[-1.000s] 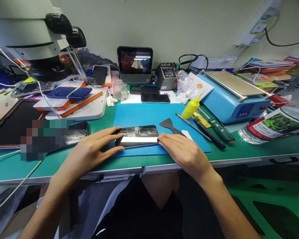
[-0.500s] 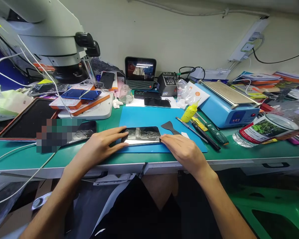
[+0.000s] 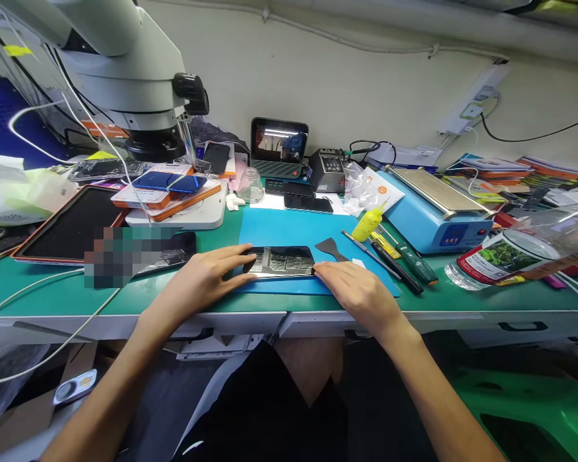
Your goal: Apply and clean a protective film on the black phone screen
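Two hands, left hand (image 3: 221,273) and right hand (image 3: 356,289), grasp opposite ends of a glossy phone (image 3: 285,261) at the blue mat (image 3: 279,224) on the desk (image 3: 443,299). The step seems to be steadying it; the next move calls for even support. Compared with a second ago, its bright reflection has narrowed.

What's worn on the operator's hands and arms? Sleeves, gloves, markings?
Left hand and right hand: five-fingered, no gloves, rings or cables visible. Both slim forearms look bare: no watch, bracelet or clear sleeve; upper arms out of frame. Below, black cloth garment with a small white mark.
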A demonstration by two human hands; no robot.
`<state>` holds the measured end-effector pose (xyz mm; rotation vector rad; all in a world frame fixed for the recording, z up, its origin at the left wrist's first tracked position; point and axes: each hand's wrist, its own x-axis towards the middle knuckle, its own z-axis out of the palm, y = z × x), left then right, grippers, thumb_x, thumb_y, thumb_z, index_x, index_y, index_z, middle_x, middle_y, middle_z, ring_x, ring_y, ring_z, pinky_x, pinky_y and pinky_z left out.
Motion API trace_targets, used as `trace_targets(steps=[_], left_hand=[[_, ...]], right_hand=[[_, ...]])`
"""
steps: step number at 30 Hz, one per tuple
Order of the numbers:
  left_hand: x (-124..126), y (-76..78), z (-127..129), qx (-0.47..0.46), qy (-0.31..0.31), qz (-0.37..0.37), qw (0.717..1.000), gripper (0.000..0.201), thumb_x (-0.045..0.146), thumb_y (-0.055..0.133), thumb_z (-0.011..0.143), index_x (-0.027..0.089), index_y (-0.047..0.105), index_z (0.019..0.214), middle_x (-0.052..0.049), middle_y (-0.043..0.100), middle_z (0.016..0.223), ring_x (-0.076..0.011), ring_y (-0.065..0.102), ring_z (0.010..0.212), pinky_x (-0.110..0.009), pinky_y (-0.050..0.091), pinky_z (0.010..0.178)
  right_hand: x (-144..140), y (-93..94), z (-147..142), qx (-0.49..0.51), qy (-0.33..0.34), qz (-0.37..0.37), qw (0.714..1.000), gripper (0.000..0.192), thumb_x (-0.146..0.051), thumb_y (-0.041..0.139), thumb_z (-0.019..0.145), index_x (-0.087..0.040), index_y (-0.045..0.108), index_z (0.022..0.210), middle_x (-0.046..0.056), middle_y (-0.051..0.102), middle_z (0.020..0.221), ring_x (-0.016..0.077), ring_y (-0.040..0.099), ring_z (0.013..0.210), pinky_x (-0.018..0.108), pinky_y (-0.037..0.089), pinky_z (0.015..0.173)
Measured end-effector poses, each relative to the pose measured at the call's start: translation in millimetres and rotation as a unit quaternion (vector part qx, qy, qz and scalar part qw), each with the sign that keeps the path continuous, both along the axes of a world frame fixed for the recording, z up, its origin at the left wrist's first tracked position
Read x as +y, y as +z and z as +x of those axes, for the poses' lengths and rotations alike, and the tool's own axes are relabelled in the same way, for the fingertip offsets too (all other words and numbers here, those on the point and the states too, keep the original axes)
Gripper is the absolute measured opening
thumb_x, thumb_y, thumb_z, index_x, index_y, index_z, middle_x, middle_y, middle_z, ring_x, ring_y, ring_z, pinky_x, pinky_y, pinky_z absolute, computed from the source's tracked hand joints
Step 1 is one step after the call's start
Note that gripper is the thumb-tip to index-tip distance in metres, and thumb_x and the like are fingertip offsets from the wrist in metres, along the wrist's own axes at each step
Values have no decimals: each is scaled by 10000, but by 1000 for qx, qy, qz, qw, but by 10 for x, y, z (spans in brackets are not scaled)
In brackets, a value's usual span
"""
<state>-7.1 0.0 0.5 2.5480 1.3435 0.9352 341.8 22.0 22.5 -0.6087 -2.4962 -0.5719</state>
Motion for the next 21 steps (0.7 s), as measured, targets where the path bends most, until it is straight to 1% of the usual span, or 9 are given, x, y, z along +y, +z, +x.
trace_targets(steps=[5,10,14,19,21], left_hand=[[5,16,-5,-1,0,-9,1000,582,685,549,1111,240,819,1371,-109,743,1520,-326,775,1344,-455,635,1176],[7,-5,-6,-5,1,-11,1000,587,695,537,1113,250,814,1378,-100,744,1522,-321,772,1350,-459,633,1180],[4,-17,-3,-7,4,-6,1000,576,684,540,1117,251,808,1385,-105,744,1523,-308,770,1355,-455,628,1186],[-5,-26,8,-8,10,-2,1000,574,676,549,1116,228,808,1365,-122,748,1520,-303,775,1348,-454,627,1185],[-8,-28,12,-9,12,-2,1000,561,671,573,1108,226,805,1358,-122,753,1515,-311,772,1353,-466,630,1181]], right_hand=[[23,28,6,-36,2,5,999,271,-7,552,1085,-87,784,1201,163,876,1101,260,842,1016,388,683,870],[25,33,19,-50,2,4,999,285,-3,575,1072,-85,797,1232,165,874,1105,261,837,1040,388,686,904],[10,33,7,-49,-2,8,999,319,25,589,1049,-86,803,1258,168,878,1124,272,847,1044,399,700,916],[-2,-9,-12,-34,-4,24,999,244,-2,630,1054,-50,801,1221,184,879,1092,286,856,1016,413,715,884],[0,-39,-14,-24,-6,28,999,241,-7,632,1058,-56,799,1225,179,880,1087,283,856,1015,415,717,877]])
